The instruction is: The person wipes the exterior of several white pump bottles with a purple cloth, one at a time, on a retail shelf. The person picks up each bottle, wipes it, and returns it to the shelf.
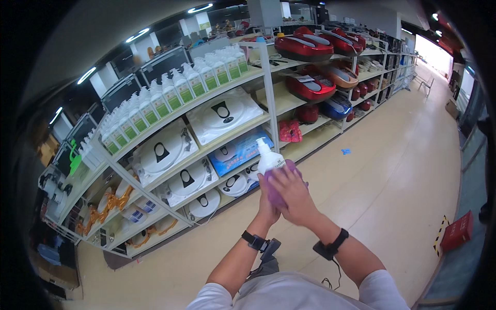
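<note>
A white pump bottle (270,159) stands out above my two hands, tilted a little, its pump head pointing away from me. Dark print shows on its shoulder. Around its lower part is a purple cloth (276,195), which also sticks out past my right fingers. My left hand (267,208) grips the bottle from the left and below, mostly behind the cloth. Over the front lies my right hand (296,195), its fingers pressing the cloth against the bottle. The bottle's base and most of my left fingers are hidden.
Metal shelving (271,93) runs along the left and ahead, with rows of green-labelled pump bottles (182,87) on top. Below are round white appliances (223,112) in foam. Red foot massagers (304,48) fill farther shelves. A red box (457,231) sits at right; blue scrap (345,151) lies on the floor.
</note>
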